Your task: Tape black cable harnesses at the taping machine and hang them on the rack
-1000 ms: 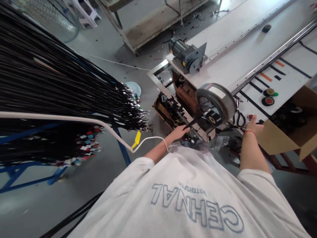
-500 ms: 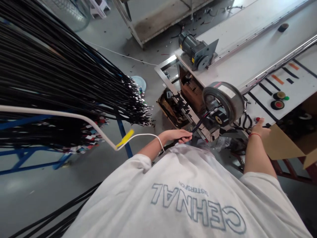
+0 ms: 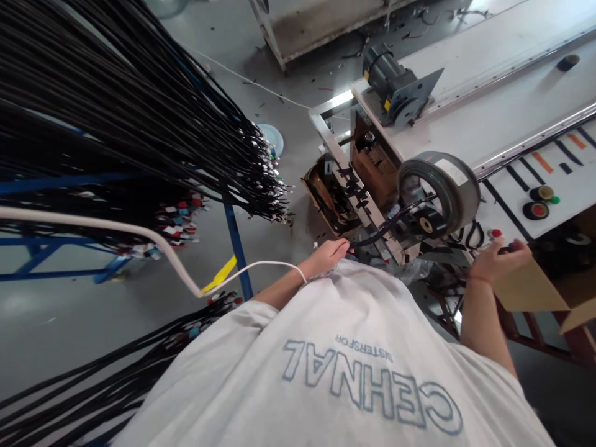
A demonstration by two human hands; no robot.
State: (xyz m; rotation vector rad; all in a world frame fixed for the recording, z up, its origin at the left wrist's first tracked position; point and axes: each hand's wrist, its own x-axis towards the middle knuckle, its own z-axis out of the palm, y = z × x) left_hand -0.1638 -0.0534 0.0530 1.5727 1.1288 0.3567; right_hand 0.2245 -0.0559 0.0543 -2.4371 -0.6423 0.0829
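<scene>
My left hand [image 3: 329, 256] is closed around a dark cable bundle [image 3: 372, 238] in front of my shirt. From there the bundle runs up into the ring-shaped taping machine [image 3: 460, 192], where a black tape roll [image 3: 431, 222] sits at the ring. Near the corner of the white worktable, my right hand [image 3: 498, 264] has its thumb and fingers apart, just beside a red push button [image 3: 496, 233]. Something dark shows between those fingers; it looks to lie behind them. A white cord [image 3: 261, 263] with a yellow tag [image 3: 221, 273] passes by my left forearm.
Many black cables [image 3: 186, 124] hang on a blue rack [image 3: 235, 242] at the left. A motor [image 3: 386, 71] is mounted on the worktable [image 3: 488, 81]. Tape rolls [image 3: 535, 211] and tape strips lie at the right, above an open cardboard box [image 3: 531, 285].
My right hand has drawn back from the red button, its fingers spreading. The left hand still grips the cable bundle. The whole view has shifted a little.
</scene>
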